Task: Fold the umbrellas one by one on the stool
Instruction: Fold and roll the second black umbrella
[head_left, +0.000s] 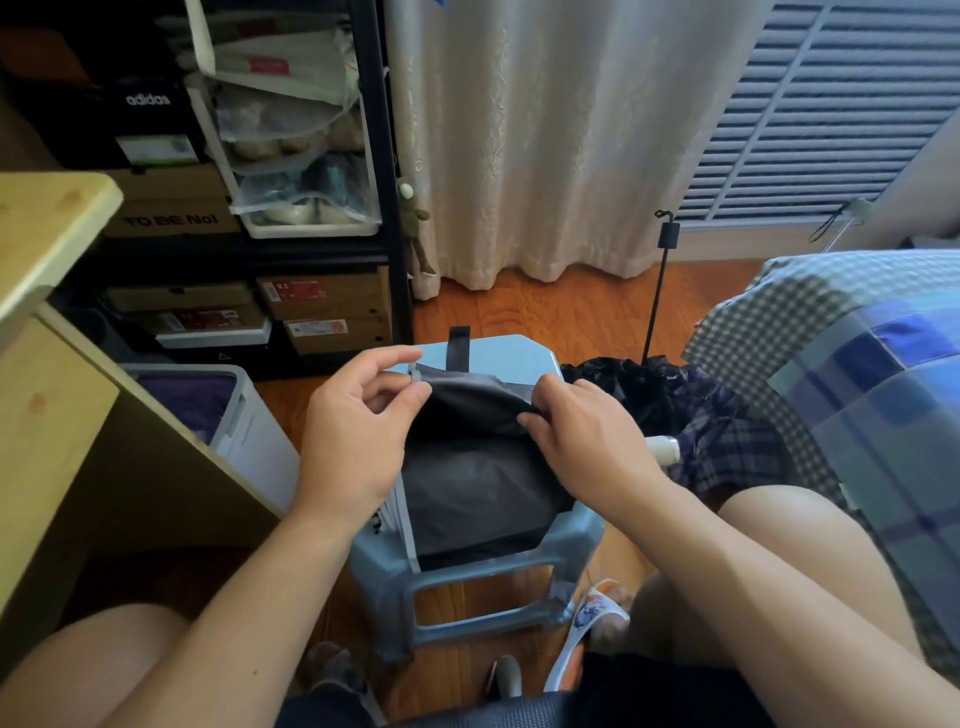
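A dark grey umbrella (478, 483) lies collapsed on the light blue plastic stool (519, 353), its canopy spread over the seat and its black strap (460, 347) pointing away from me. My left hand (353, 431) pinches the left edge of a canopy fold between thumb and fingers. At the right edge of the same fold my right hand (582, 441) grips the fabric with curled fingers. Both hands hold the fold lifted slightly above the rest of the canopy.
A plaid umbrella with a white handle (727, 447) and a black umbrella (634, 384) lie on the wooden floor right of the stool. A checked bed cover (857, 374) is at right, a wooden desk (62, 389) and grey bin (228, 410) at left, shelves of shoeboxes behind.
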